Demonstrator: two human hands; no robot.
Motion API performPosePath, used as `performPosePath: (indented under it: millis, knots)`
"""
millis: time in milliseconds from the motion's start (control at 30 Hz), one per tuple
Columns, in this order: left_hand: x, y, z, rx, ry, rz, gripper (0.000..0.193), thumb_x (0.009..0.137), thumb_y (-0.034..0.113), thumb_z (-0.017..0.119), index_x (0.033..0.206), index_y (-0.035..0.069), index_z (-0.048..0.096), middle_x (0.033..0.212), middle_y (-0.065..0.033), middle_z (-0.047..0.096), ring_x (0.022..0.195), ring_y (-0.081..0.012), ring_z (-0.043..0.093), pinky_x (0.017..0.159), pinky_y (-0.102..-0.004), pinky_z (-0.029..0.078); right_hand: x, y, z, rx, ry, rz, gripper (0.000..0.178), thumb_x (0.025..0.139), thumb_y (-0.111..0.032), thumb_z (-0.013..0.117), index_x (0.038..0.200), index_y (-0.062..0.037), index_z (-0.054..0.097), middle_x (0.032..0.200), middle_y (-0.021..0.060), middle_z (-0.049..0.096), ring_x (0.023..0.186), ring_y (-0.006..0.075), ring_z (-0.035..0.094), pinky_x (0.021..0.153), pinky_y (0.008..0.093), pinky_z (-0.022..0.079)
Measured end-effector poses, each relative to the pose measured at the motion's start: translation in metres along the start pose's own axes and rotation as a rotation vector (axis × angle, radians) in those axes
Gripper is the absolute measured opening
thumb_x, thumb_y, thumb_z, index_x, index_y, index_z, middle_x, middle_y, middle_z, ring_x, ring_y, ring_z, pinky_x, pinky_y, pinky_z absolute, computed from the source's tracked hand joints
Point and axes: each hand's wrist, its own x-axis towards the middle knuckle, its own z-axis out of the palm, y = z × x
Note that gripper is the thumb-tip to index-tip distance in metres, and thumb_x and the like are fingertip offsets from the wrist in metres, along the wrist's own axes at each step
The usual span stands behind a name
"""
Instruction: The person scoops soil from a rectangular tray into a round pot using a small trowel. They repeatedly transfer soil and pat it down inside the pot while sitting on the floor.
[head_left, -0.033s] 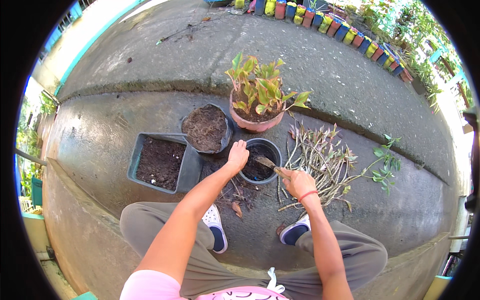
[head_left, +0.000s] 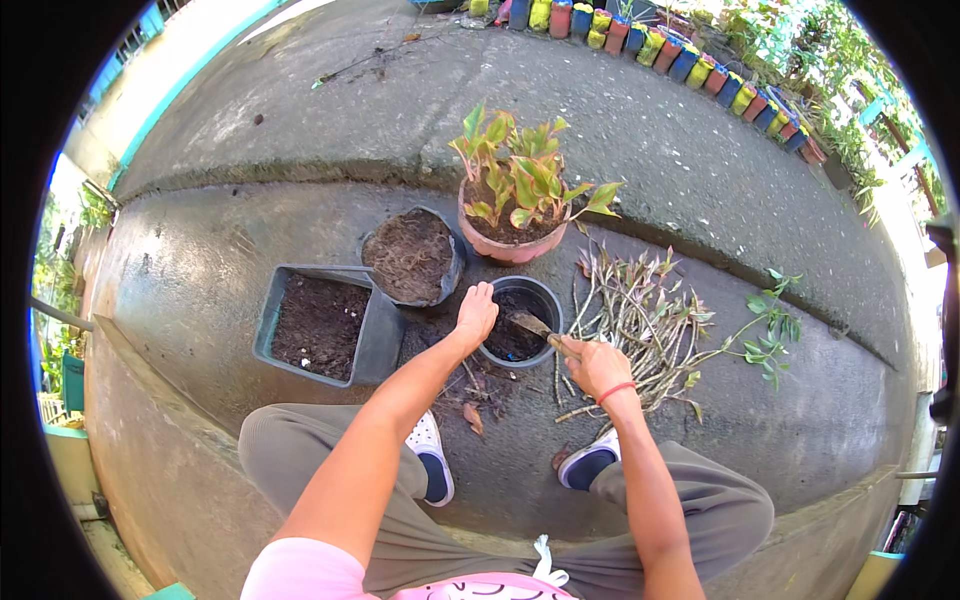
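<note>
Between my feet and the potted plant stands a round dark plant pot (head_left: 549, 301) with dark soil low inside. My left hand (head_left: 477, 313) is closed on its left rim. A hand trowel (head_left: 532, 324) is in my right hand (head_left: 598, 368), which is closed round its handle. The soil-smeared blade reaches over the right rim into the pot, its tip near the soil. Left of the pot sit a rectangular planter (head_left: 364, 345) of dark soil and a black bag (head_left: 455, 272) filled with brown, rooty soil.
A pinkish pot (head_left: 512, 252) with a green and red leafy plant stands behind. Bare-stemmed cuttings (head_left: 645, 325) lie in a heap at the right, beside a green leafy sprig (head_left: 772, 325). Loose soil and a dry leaf (head_left: 473, 418) are near my left shoe. A raised concrete edge (head_left: 330, 172) runs behind.
</note>
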Motion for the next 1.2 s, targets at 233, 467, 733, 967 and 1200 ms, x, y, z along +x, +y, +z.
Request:
performPosePath:
  millis: [233,467,733,967,1200]
  knots:
    - [0.003,0.012,0.026,-0.036,0.062,0.008,0.022,0.079,0.020,0.048,0.086,0.011,0.067,0.102,-0.0059,0.051,0.101,-0.0207,0.039,0.079,-0.0316,0.032,-0.005,0.006,-0.008,0.029,-0.008,0.000,0.032,0.080,-0.021,0.053,0.111,-0.0236,0.059,0.083,0.0172,0.063,0.078,0.0336,0.062,0.072,0.0436,0.049]
    - [0.018,-0.025,0.012,-0.683,0.036,-0.166,0.016,0.068,0.013,0.060,0.078,0.000,0.060,0.080,-0.0191,0.061,0.078,-0.0341,0.061,0.070,-0.0412,0.049,0.008,0.001,-0.041,-0.050,-0.216,0.001,0.024,0.080,-0.025,0.053,0.097,-0.0161,0.066,0.090,0.0171,0.064,0.084,0.0333,0.062,0.076,0.0411,0.049]
    - [0.000,-0.021,0.000,-1.101,-0.021,-0.135,0.023,0.065,0.002,0.050,0.079,0.004,0.068,0.076,-0.0184,0.065,0.077,-0.0302,0.064,0.074,-0.0360,0.050,0.035,-0.011,-0.008,-0.082,-0.361,0.019,0.033,0.079,-0.032,0.054,0.095,-0.0052,0.065,0.099,0.0184,0.062,0.096,0.0313,0.059,0.084,0.0382,0.047]
    - [0.006,0.010,0.027,-0.952,-0.206,-0.136,0.014,0.064,0.006,0.065,0.077,0.004,0.069,0.079,-0.0161,0.065,0.078,-0.0282,0.064,0.073,-0.0343,0.050,0.002,0.031,-0.003,0.513,-0.272,0.417,0.040,0.078,-0.041,0.060,0.107,-0.0137,0.062,0.093,0.0192,0.064,0.091,0.0325,0.061,0.081,0.0345,0.045]
    - [0.007,0.044,0.035,-0.880,-0.086,0.128,0.011,0.062,0.003,0.067,0.073,0.001,0.063,0.087,-0.0156,0.060,0.081,-0.0325,0.061,0.070,-0.0397,0.049,0.009,0.026,-0.021,0.395,-0.057,0.196,0.031,0.078,-0.029,0.061,0.106,-0.0155,0.063,0.093,0.0201,0.062,0.089,0.0351,0.060,0.081,0.0384,0.046]
